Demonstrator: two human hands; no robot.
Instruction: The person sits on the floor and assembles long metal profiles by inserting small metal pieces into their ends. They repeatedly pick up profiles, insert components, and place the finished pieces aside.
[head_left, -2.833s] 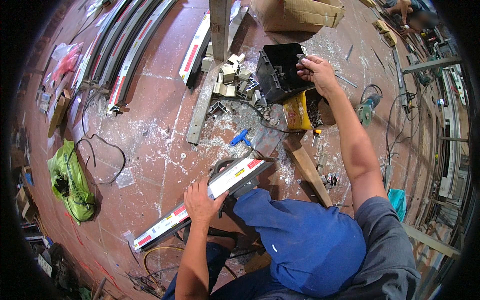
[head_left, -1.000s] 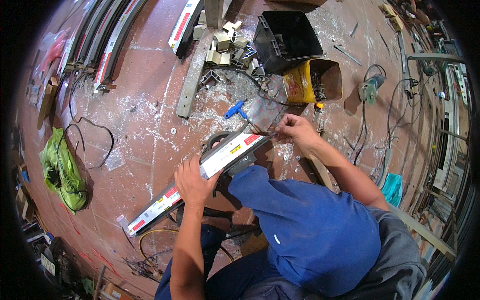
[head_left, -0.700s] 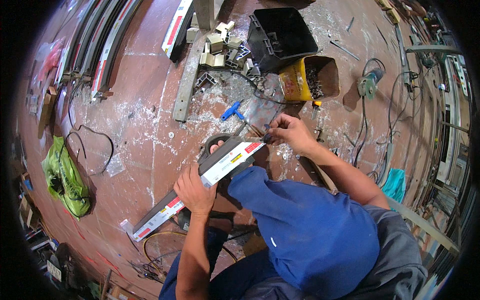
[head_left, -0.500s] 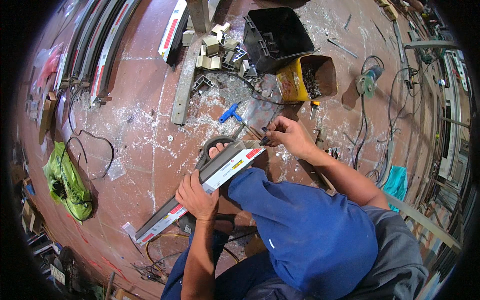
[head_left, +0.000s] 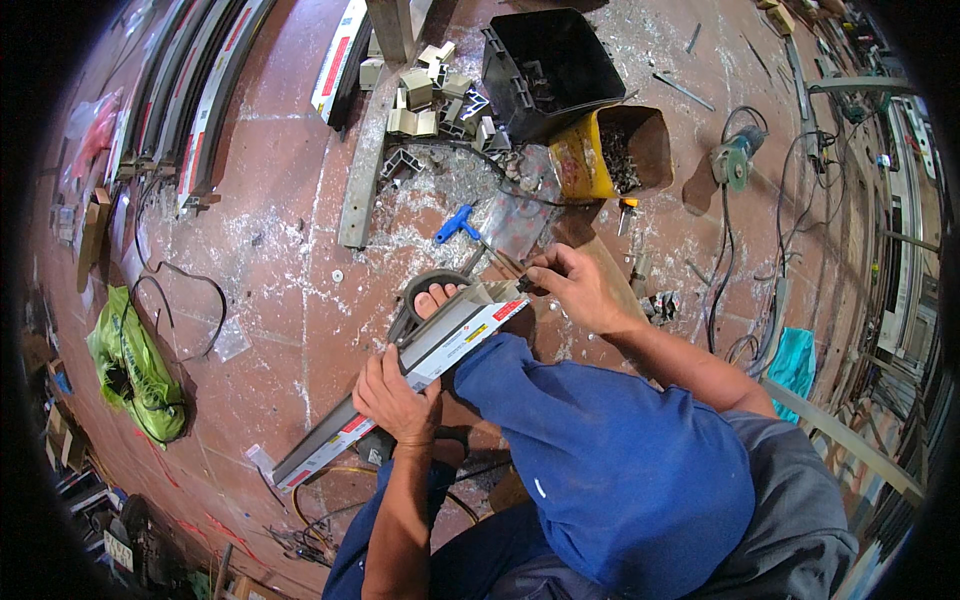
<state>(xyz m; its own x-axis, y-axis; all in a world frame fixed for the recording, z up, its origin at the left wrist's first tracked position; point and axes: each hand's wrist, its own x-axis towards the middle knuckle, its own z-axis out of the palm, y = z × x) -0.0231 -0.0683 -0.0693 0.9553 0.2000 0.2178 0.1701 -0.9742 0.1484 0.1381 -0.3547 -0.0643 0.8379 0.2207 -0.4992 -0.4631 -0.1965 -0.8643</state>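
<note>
A long metal profile (head_left: 458, 350) with white and red protective film lies slanted across my lap, from lower left to upper right. Wrapped around its middle, my left hand (head_left: 398, 402) is closed on it. My right hand (head_left: 578, 288) pinches a small black part (head_left: 525, 284) at the profile's upper right end. The fingers partly hide that part, so its exact kind and whether it sits in the end cannot be made out. Just beyond that end, a blue T-handled tool (head_left: 458, 225) rests on the floor. My sandalled foot (head_left: 432, 298) is beside the profile.
Ahead stand a black bin (head_left: 550, 75) and a yellow container (head_left: 590, 160) of small metal pieces, beside a pile of cut profile offcuts (head_left: 415, 120). An angle grinder (head_left: 737, 160) with its cord lies right. Long profiles (head_left: 215, 110) and a green bag (head_left: 130, 360) lie left.
My right hand has shifted slightly toward the profile's end, bringing the small black part close against it. The left hand keeps its hold in nearly the same place.
</note>
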